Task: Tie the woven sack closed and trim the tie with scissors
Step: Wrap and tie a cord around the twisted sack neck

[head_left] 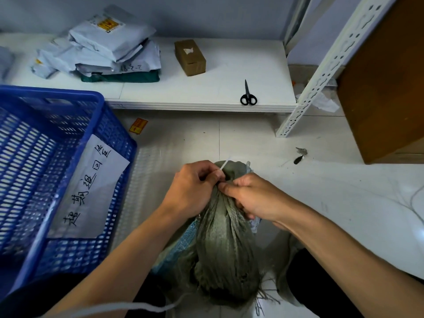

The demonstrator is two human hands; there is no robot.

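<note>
left hand (pixel 192 189) – grip pinches white tie (pixel 222 168) | right hand (pixel 252 198) – grip clasps sack neck (pixel 220 216) | scissors (pixel 248 94) well apart

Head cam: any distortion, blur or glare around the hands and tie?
Head view: wide-angle bend tilts the shelf post; blue crate soft at left; left hand, right hand and white tie on the sack fairly sharp; faint floor sheen at right.

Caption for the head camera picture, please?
Left hand pinches a tie, right hand grips the sack; scissors lie on the shelf.
</note>
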